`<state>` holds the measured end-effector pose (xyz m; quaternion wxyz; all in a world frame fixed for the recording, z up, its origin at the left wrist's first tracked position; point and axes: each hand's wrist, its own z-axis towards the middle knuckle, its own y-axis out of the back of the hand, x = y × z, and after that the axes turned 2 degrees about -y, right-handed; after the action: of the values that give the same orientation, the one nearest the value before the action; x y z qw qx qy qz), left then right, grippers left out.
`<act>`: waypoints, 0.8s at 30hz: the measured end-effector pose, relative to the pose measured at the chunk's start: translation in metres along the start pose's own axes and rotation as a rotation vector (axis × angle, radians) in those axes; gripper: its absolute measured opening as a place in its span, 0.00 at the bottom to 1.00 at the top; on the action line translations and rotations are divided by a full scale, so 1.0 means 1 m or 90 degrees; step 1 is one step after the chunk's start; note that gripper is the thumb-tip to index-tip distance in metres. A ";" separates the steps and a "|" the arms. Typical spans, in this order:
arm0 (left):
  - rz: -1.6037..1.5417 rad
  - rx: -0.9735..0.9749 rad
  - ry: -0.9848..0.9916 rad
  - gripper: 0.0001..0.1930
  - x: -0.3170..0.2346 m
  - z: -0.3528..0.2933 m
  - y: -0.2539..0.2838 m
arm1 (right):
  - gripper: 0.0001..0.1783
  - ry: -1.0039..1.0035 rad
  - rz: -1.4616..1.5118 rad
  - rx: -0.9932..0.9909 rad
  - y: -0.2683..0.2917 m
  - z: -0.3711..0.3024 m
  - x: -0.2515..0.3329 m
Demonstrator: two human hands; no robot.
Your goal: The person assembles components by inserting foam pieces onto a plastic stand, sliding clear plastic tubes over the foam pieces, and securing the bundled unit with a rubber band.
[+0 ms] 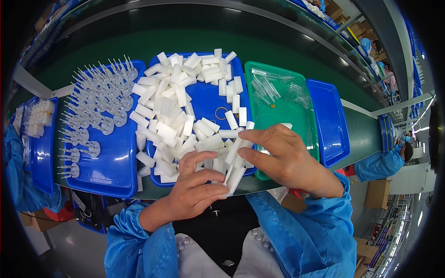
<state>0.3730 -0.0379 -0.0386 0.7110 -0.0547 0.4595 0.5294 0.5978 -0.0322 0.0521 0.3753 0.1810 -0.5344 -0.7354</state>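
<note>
My left hand (197, 187) is closed at the near edge of the middle blue tray (211, 109), its fingers round the lower end of a small cluster of white foam blocks (236, 180). From the right, my right hand (280, 150) pinches the upper end of the same cluster between thumb and fingers. A thin white rod shows between the blocks, and what the left fingers cover is partly hidden. Many loose white foam blocks (164, 99) lie heaped in the middle tray, with a rubber band (221, 113) among them.
The left blue tray (104, 169) bears many clear round-based parts with upright prongs. In the green tray (296, 127) lie clear tubes. Another blue tray (331, 123) stands at the right. A green conveyor belt (259, 37) runs behind. Co-workers sit at both sides, one in blue sleeves (380, 164).
</note>
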 end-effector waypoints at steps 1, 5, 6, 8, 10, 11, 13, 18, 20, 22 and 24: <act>-0.002 0.003 0.000 0.12 0.000 0.000 0.000 | 0.13 -0.003 -0.004 0.000 0.000 -0.001 0.001; 0.000 0.011 0.001 0.12 -0.001 0.001 0.000 | 0.12 -0.010 -0.006 -0.004 0.002 -0.001 0.004; -0.001 0.008 0.002 0.12 -0.002 0.001 0.000 | 0.12 -0.010 -0.005 -0.004 0.001 -0.001 0.004; -0.003 0.006 0.003 0.12 -0.001 0.002 0.000 | 0.12 -0.013 -0.026 -0.008 -0.001 -0.002 0.003; -0.006 0.000 0.002 0.12 -0.001 0.003 -0.001 | 0.12 -0.009 -0.027 -0.013 -0.004 -0.004 0.001; -0.006 0.000 0.002 0.12 -0.001 0.004 -0.001 | 0.12 -0.005 -0.028 -0.017 -0.004 -0.005 0.001; -0.021 0.006 0.009 0.11 -0.002 0.004 -0.001 | 0.12 0.002 -0.027 -0.022 -0.004 -0.005 0.000; -0.035 0.000 0.026 0.11 -0.002 0.003 -0.002 | 0.12 0.012 -0.041 -0.023 -0.006 -0.006 -0.002; -0.035 -0.003 0.030 0.11 -0.001 0.003 -0.002 | 0.13 0.015 -0.038 -0.018 -0.008 -0.007 -0.003; -0.038 0.001 0.035 0.11 -0.001 0.003 -0.003 | 0.13 0.007 -0.015 -0.014 -0.009 -0.009 -0.002; -0.035 -0.002 0.036 0.11 -0.002 0.003 -0.003 | 0.13 0.001 0.010 -0.011 -0.010 -0.010 -0.002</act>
<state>0.3770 -0.0391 -0.0368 0.7121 -0.0835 0.4767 0.5086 0.6019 -0.0355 0.0391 0.3830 0.1743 -0.5292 -0.7368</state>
